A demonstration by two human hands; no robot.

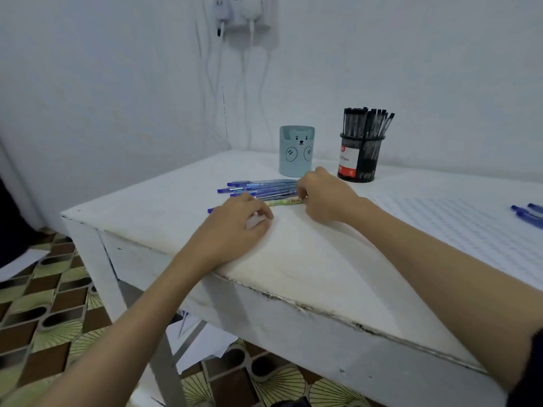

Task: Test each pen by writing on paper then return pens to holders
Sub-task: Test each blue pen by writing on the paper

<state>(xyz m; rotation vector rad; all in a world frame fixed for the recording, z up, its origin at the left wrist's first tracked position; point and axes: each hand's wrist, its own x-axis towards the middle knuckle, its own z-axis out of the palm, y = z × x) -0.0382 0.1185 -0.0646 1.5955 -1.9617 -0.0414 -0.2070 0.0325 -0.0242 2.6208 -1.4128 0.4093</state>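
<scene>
White walls meet in a corner behind a worn white table (308, 277), its front edge chipped and dark along the seam. Patterned brown and green floor tiles (44, 312) lie below, at the left.

Left hand (235, 221): palm down on the tabletop, fingers curled under. A blue pen end (210, 210) projects from beneath it on the outer side; whether the fingers actually grip that pen cannot be told.

Right hand (326, 195): resting on the table just beyond and to the right of the left hand, fingers bent, fingertips pinching the end of a green-labelled pen (283, 203) that lies flat between the two hands.

A cluster of blue pens (258, 188) lies flat just beyond the left hand, touching the fingers of the right.

Beyond the right hand stands a pale blue bear-faced holder (296, 151), upright, contents not visible. Just to its right stands a black mesh holder (360, 158), upright and filled with black pens (367, 120).

Lined paper (458, 224) lies flat, right of the right forearm. More blue pens (527, 212) rest at its far right edge, well apart from both hands.

A wall socket with white cables (244, 22) hangs above the table corner.
</scene>
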